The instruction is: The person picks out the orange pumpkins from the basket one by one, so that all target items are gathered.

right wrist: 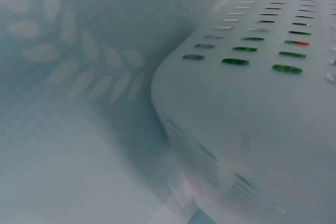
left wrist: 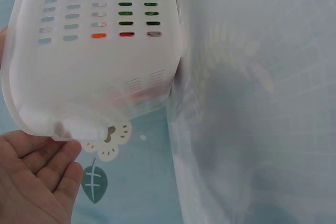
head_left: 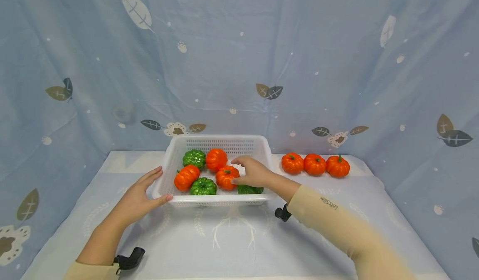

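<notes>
A white perforated basket [head_left: 232, 198] holds three orange toy pumpkins and three green ones. My left hand [head_left: 136, 199] rests against the basket's left side with fingers extended and thumb spread; in the left wrist view, its fingers [left wrist: 52, 166] touch the basket rim. Over the right part of the basket is my right hand [head_left: 254, 172], thumb and fingers apart beside an orange pumpkin [head_left: 226, 177]. Whether it touches that pumpkin I cannot tell. Beneath this hand a green pumpkin [head_left: 250, 189] is partly hidden. The right wrist view shows only the basket wall [right wrist: 236, 108], no hand.
Three orange pumpkins stand in a row right of the basket: one nearest it [head_left: 292, 163], a middle one [head_left: 314, 164] and a far one [head_left: 338, 166]. A patterned cloth [head_left: 232, 246] covers the table, and a blue curtain [head_left: 224, 63] hangs behind.
</notes>
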`<state>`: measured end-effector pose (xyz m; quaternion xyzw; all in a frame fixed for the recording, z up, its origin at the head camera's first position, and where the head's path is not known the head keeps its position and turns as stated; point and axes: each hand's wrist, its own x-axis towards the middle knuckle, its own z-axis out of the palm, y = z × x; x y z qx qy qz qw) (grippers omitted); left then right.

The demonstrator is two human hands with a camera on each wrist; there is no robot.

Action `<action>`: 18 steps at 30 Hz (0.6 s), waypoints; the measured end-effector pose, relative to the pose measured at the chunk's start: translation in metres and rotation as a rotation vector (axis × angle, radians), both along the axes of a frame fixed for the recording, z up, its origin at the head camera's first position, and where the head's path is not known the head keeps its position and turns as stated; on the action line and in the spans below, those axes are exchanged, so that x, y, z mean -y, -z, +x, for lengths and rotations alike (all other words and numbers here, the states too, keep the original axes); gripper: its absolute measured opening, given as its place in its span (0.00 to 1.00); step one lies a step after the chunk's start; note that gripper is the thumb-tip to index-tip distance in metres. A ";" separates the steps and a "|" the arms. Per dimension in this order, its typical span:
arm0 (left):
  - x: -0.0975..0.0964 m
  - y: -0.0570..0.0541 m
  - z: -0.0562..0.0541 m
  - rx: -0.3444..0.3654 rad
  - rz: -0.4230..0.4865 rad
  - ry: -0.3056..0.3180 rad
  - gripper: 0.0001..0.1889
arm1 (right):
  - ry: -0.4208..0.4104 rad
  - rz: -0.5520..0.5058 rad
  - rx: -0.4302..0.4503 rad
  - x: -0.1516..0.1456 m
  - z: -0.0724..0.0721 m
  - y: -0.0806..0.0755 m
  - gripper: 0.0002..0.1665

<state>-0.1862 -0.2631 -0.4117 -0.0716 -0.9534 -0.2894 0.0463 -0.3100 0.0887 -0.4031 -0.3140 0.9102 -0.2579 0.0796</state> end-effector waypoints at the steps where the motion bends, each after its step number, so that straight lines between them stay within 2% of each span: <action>1: 0.000 0.000 0.000 0.002 -0.003 0.000 0.53 | 0.000 0.013 0.003 0.000 -0.001 0.001 0.39; 9: 0.000 0.000 0.000 -0.010 0.011 0.012 0.53 | -0.010 0.059 0.047 0.007 -0.010 0.008 0.41; 18: 0.000 0.000 -0.001 0.003 -0.004 0.010 0.53 | -0.039 0.167 0.042 0.014 -0.016 0.014 0.44</action>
